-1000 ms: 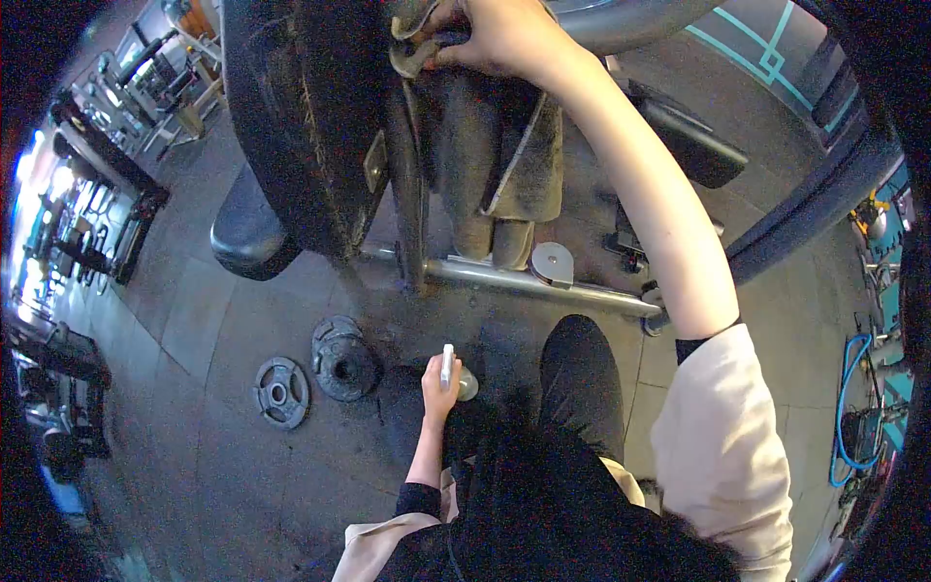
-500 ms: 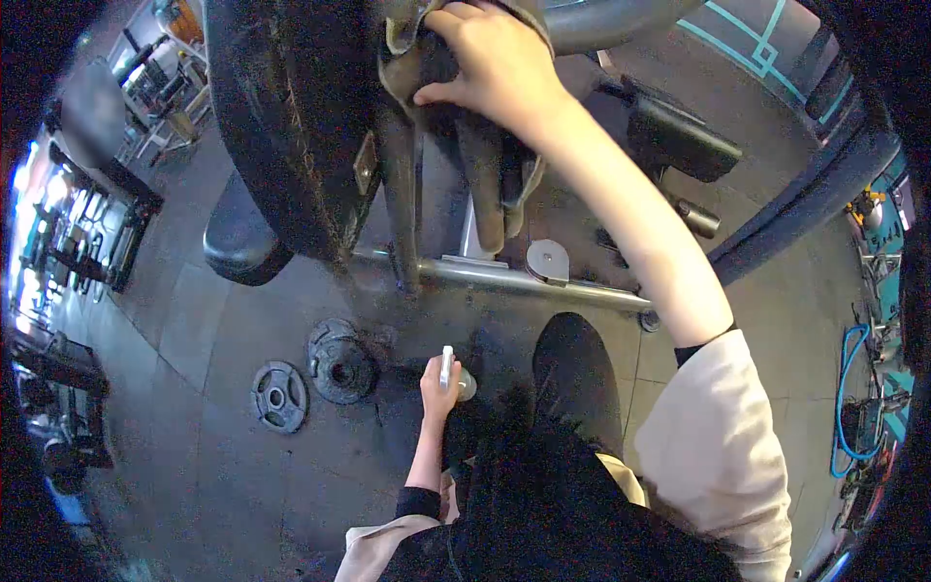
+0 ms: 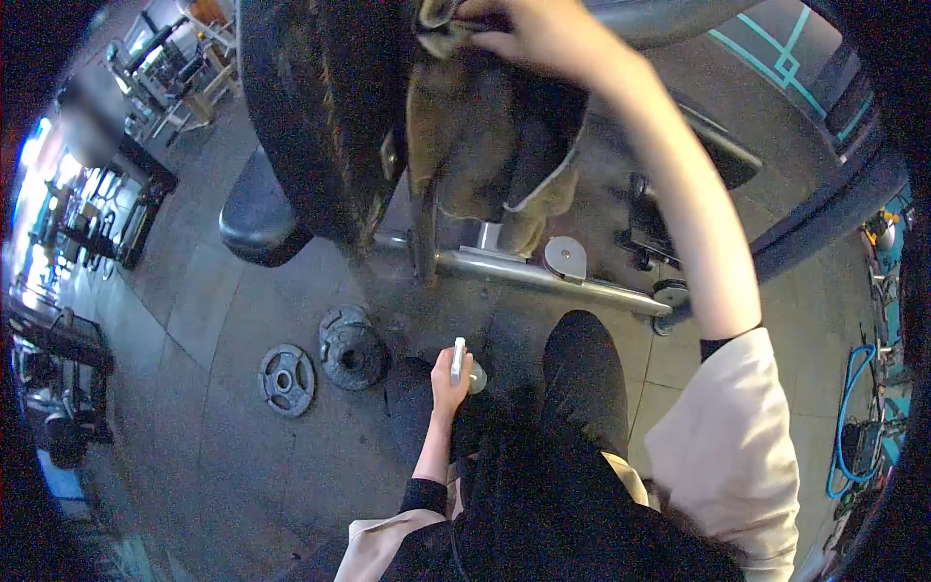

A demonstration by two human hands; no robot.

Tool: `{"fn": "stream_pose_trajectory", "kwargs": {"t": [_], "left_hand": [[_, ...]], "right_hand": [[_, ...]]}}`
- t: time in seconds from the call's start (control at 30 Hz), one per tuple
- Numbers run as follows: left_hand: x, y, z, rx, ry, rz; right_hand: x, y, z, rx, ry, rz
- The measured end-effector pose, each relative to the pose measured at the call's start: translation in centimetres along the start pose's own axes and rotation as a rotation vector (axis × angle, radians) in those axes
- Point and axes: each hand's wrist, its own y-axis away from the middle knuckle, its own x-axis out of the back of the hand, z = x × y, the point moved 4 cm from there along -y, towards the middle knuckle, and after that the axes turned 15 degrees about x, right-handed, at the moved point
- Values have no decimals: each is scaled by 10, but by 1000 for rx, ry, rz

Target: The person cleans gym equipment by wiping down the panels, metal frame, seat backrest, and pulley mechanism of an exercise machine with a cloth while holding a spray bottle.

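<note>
My left hand (image 3: 447, 386) is low near my knees, its fingers wrapped round a spray bottle (image 3: 476, 378) with a white trigger head and a pale body. At the top of the view my right hand (image 3: 548, 37) grips the upper edge of a brownish-grey cloth (image 3: 475, 141). The cloth hangs down in loose folds beside the large black pad (image 3: 315, 107) of a gym machine. Part of my right hand's fingers is hidden by the cloth and the frame edge.
Weight plates (image 3: 288, 380) lie on the tiled floor to the left, several of them stacked (image 3: 353, 355). A black seat pad (image 3: 260, 218) and a metal base bar (image 3: 553, 279) stand ahead. At far right hangs a blue hose-like loop (image 3: 844, 427).
The cloth has opened out from a bunched, narrow hang into a wider sheet. My right hand has moved up and right with it. My left hand keeps hold of the spray bottle.
</note>
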Motion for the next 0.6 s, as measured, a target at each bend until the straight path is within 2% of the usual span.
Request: {"fn": "stream_pose_trajectory", "kwargs": {"t": [0.03,0.1,0.13,0.3,0.37,0.43,0.57,0.6], "left_hand": [[1,1,2,-11,11,-3],[3,4,2,-2,24,7],[5,3,2,-2,30,11],[6,4,-3,9,20,27],[7,1,-1,-31,11,31],[6,2,1,-91,-24,39],[5,1,-4,-46,-26,57],[7,1,-5,-55,-7,65]], "right_hand": [[5,-1,3,96,-25,-44],[10,-4,1,14,-83,-210],[10,-4,0,-7,-92,-216],[-11,14,-17,29,163,154],[-18,13,-23,-26,207,231],[-24,7,-16,8,244,230],[-12,8,-18,48,273,196],[-1,12,-25,63,365,188]]}}
